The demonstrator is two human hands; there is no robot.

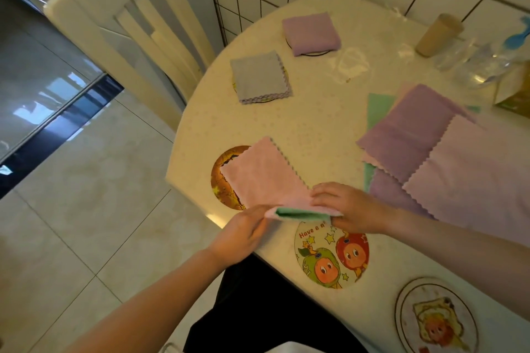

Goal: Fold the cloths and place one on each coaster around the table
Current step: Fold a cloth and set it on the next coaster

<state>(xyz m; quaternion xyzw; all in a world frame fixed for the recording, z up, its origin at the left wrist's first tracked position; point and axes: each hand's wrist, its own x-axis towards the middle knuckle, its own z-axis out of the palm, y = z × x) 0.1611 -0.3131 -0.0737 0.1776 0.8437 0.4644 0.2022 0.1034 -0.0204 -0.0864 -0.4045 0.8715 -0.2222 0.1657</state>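
A folded pink cloth (pixel 263 175) with a green underside lies at the table's near left edge, partly over an orange coaster (pixel 225 178). My left hand (pixel 243 233) grips its near left corner and my right hand (pixel 347 206) pinches its near right corner. Just below them lies a bare cartoon coaster (pixel 332 255), and another bare coaster (pixel 436 321) is at the bottom right. Farther back, a folded grey-blue cloth (pixel 259 76) and a folded purple cloth (pixel 311 33) each rest on a coaster. A pile of unfolded purple, pink and green cloths (pixel 447 152) lies at right.
The round cream table (pixel 315 123) stands against a tiled wall. A cream chair (pixel 129 28) is at its left. A beige cup (pixel 438 34), clear plastic wrap (pixel 350 63), a clear container (pixel 481 63) and a box (pixel 513 92) sit at the back right.
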